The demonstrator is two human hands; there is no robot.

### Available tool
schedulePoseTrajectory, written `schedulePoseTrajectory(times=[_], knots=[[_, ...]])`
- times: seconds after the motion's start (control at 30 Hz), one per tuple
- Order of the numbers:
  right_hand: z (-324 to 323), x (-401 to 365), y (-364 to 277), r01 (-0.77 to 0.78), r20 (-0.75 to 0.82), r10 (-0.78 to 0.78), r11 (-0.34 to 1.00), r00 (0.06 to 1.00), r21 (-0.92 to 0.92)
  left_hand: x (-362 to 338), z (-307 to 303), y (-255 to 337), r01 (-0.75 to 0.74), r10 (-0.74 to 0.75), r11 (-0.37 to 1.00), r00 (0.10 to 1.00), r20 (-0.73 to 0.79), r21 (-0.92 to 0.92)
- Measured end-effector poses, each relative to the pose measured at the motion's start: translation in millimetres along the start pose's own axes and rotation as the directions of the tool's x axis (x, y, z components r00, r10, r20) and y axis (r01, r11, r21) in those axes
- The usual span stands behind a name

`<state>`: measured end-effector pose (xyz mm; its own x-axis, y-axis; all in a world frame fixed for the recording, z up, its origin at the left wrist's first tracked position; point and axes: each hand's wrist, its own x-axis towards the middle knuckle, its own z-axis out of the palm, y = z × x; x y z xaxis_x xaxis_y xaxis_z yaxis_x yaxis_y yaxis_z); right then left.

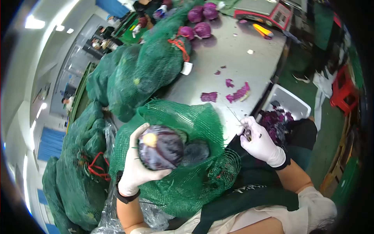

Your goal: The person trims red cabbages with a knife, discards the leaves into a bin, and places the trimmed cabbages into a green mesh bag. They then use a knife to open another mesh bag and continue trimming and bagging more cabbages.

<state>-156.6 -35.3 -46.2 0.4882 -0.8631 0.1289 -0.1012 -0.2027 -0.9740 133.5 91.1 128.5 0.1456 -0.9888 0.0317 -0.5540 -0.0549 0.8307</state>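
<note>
My left hand (136,165), in a white glove, grips a dark purple cabbage (165,150) with its pale stem end facing left. The cabbage is over a green mesh bag (183,199) that lies open in front of me. Another dark cabbage (196,152) shows inside the bag, partly covered by netting. To the right, my right hand (259,140), also gloved, is closed around a small knife (247,133); its thin blade points up and left over the table edge. The knife is apart from the cabbage.
Filled green mesh bags (132,78) line the left side. On the metal table (233,50) lie loose purple leaves (238,93), several peeled cabbages (202,30), a yellow-handled tool (263,30) and a red scale (269,13). A white bin (290,97) at right holds purple leaves.
</note>
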Motion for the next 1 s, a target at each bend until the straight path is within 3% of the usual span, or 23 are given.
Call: schedulePoseTrajectory(times=[0.1,0.17,0.2,0.3,0.33,0.4,0.43,0.53,0.77,0.8,0.87,0.9,0.93,1.0], knots=[[-19,-12,4,0.06,-0.079,-0.057,0.998,0.995,0.035,44,54,13,-0.241,0.172,0.848,0.968,0.185,0.472],[-28,-19,-2,0.071,-0.122,-0.058,0.992,0.991,0.106,76,100,0,-0.358,0.197,0.699,0.929,0.315,0.619],[-35,-22,-5,0.062,-0.11,-0.062,0.998,0.992,-0.01,89,123,-18,-0.353,0.154,0.68,0.926,0.345,0.643],[-34,-31,17,0.081,-0.16,-0.152,0.922,0.975,-0.38,115,161,-51,-0.371,0.216,0.738,0.921,0.323,0.564],[-34,-33,17,0.028,-0.18,-0.108,0.918,0.978,-0.397,117,166,-48,-0.399,0.222,0.732,0.906,0.359,0.553],[-31,-28,24,-0.037,-0.249,-0.048,0.945,0.967,-0.326,119,172,-38,-0.283,0.129,0.833,0.935,0.33,0.476],[-30,-24,28,-0.05,-0.259,-0.037,0.945,0.965,-0.322,121,173,-39,-0.299,0.143,0.841,0.926,0.348,0.45],[-26,-11,38,-0.021,-0.199,-0.048,0.943,0.979,-0.331,122,172,-45,-0.321,0.171,0.854,0.916,0.363,0.409],[-24,9,40,-0.062,-0.073,0.033,0.892,0.997,-0.447,120,178,-49,-0.299,0.152,0.841,0.931,0.333,0.452],[-25,17,41,-0.095,0.002,0.107,0.897,0.994,-0.431,119,180,-49,-0.305,0.167,0.837,0.933,0.32,0.454],[-18,25,48,-0.032,-0.01,0.032,0.832,0.999,-0.554,107,191,-47,-0.308,0.174,0.824,0.937,0.304,0.476],[-16,31,49,-0.095,0.038,0.151,0.778,0.988,-0.622,99,196,-44,-0.343,0.223,0.764,0.935,0.274,0.546],[-17,34,49,-0.062,0.069,0.145,0.739,0.987,-0.671,96,200,-42,-0.377,0.289,0.694,0.926,0.242,0.613],[-13,42,60,-0.029,0.037,0.068,0.767,0.997,-0.641,90,198,-49,-0.36,0.292,0.715,0.933,0.212,0.6]])
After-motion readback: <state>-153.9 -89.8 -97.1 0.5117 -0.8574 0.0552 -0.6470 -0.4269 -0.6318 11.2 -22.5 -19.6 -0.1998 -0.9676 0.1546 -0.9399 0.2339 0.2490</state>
